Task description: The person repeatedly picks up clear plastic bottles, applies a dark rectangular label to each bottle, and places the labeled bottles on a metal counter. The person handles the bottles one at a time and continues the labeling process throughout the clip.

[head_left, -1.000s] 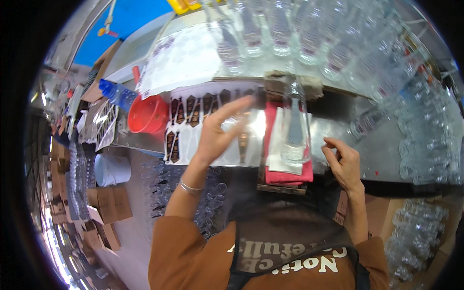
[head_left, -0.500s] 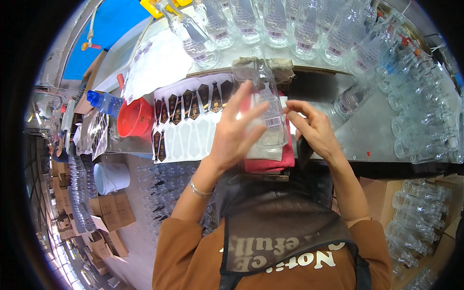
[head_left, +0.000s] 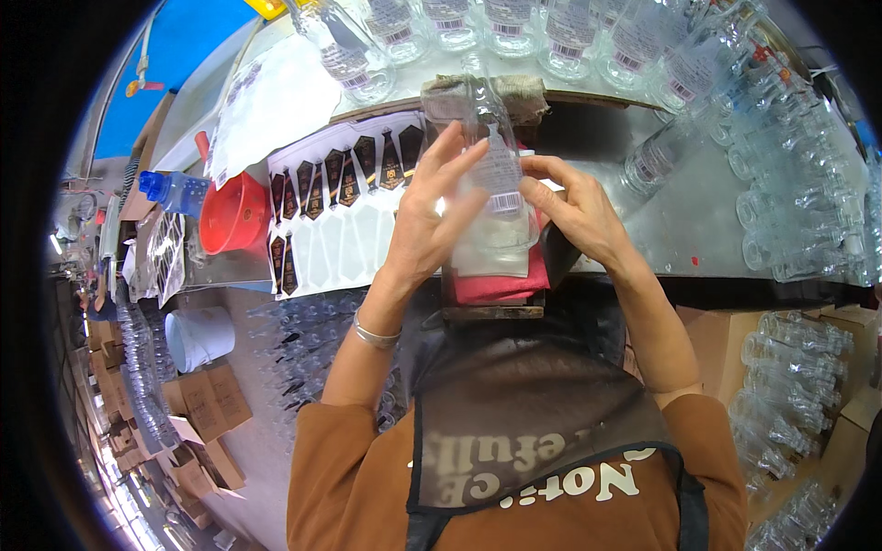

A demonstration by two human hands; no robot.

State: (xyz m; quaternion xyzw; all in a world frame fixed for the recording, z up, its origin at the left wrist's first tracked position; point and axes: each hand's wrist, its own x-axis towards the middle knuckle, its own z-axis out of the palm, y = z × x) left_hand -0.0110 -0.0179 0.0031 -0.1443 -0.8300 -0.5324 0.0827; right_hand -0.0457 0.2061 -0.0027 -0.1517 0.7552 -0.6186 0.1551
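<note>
Metal worktop [head_left: 707, 230] stretches across the upper part of the view, bright and reflective, with a blue floor or sheet beyond its far left corner and cardboard boxes [head_left: 197, 413] stacked below on the left. Rows of clear glass bottles [head_left: 514, 32] stand along the far edge and crowd the right side of the bench, some lying down. Left of centre lies a white backing sheet of dark tie-shaped stickers [head_left: 322, 211], many of its slots already bare, and just beside it sits a red bowl [head_left: 234, 216] with a blue-capped bottle [head_left: 175, 191] next to it. Directly before the person a red cloth [head_left: 501, 286] pads a small wooden stand, and on it rests the clear bottle [head_left: 491, 197] being worked, lying neck away from the body. The left hand [head_left: 432, 216] lies flat over the bottle's left flank, fingers spread and pressing rather than gripping. The right hand [head_left: 574, 216] cups the right flank, fingertips curled onto the glass near a small white label [head_left: 505, 202]. Judging by this, a sticker is being smoothed onto the bottle; whether it is fully seated cannot be told. Finishing would call for firm, even rubbing outward so no edge lifts, with the bottle kept from rolling on the cloth.
</note>
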